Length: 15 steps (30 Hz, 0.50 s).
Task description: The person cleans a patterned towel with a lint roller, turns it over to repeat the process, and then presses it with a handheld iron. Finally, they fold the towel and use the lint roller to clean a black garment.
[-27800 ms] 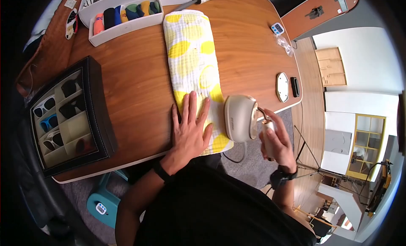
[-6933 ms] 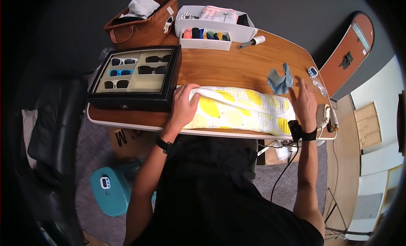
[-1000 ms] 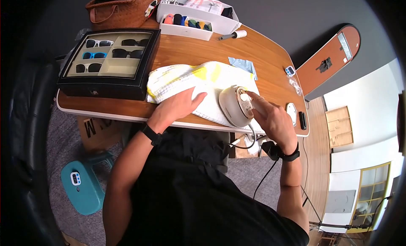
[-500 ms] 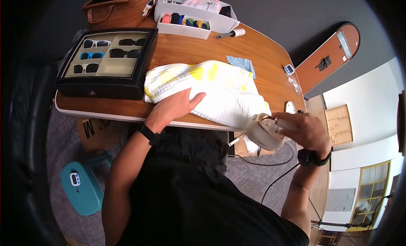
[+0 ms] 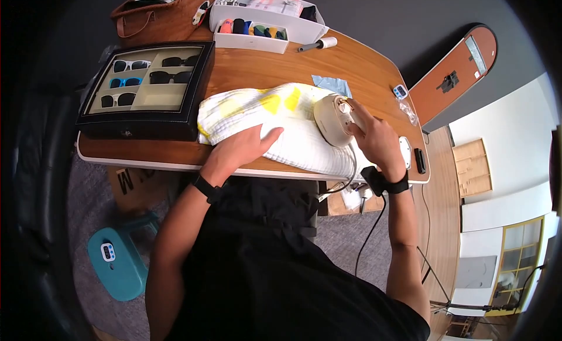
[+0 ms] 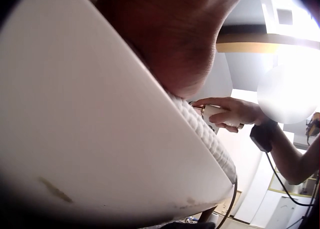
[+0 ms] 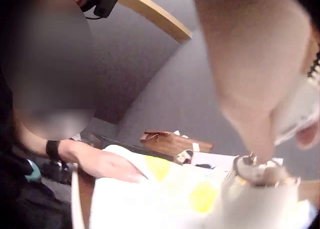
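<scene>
A white muslin cloth with yellow lemon-like shapes (image 5: pixel 298 145) lies spread along the table's near edge, slightly rumpled at its left end. My left hand (image 5: pixel 237 147) rests on its near left part, fingers straight and thumb spread. A cream handheld garment steamer (image 5: pixel 331 121) stands over the cloth's right half. My right hand (image 5: pixel 379 143) grips the steamer's handle, its cord trailing toward the table edge. In the right wrist view the steamer (image 7: pixel 260 204) hides part of the cloth, and the left hand (image 7: pixel 110 164) lies flat beyond. The steamer's soleplate is hidden.
Left of the cloth stands a black sunglasses case (image 5: pixel 196 115). A blue-grey scrap of fabric (image 5: pixel 332 84) lies just behind the cloth. Further back are a white box of rolled socks (image 5: pixel 252 43) and a lint roller (image 5: pixel 319 44). A white tray (image 5: pixel 405 150) sits at the right.
Half a second ago the steamer was past the cloth's near right corner; it has swung back, left and away, over the cloth. Earlier the cloth lay folded narrower. The left hand stays put lately.
</scene>
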Each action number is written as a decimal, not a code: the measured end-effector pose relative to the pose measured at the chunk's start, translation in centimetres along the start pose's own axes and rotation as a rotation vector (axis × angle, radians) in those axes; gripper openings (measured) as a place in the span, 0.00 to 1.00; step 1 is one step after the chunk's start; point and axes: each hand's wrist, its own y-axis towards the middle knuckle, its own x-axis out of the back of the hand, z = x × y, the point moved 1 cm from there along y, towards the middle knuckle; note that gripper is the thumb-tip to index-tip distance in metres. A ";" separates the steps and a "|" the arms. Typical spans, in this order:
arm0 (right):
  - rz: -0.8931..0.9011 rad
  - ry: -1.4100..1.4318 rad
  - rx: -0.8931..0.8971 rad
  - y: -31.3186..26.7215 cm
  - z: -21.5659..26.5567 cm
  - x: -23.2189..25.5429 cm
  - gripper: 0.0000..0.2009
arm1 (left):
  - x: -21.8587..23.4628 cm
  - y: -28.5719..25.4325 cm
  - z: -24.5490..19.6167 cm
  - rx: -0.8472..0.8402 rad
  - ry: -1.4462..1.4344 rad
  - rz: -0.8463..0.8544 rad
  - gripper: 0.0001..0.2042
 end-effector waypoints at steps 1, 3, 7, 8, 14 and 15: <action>-0.003 0.031 0.036 0.1 -0.5 0.2 0.27 | 0.3 0.1 -0.1 0.000 -0.001 0.001 0.27; 0.011 0.084 0.064 0.1 -1.3 0.2 0.28 | 0.6 0.1 -0.4 0.140 -0.011 0.221 0.26; 0.084 0.212 0.102 0.0 -2.9 1.1 0.29 | -0.2 0.0 0.1 0.077 -0.058 0.085 0.28; 0.085 0.213 0.109 -0.2 -3.5 1.4 0.29 | -0.3 0.0 0.2 0.061 -0.028 0.070 0.28; 0.263 0.137 0.065 -3.7 -2.6 5.4 0.28 | -0.1 -0.1 -0.2 0.084 -0.047 0.096 0.27; 0.295 0.106 0.039 -4.3 -2.7 5.9 0.28 | -0.1 0.0 -0.2 0.097 -0.052 0.110 0.27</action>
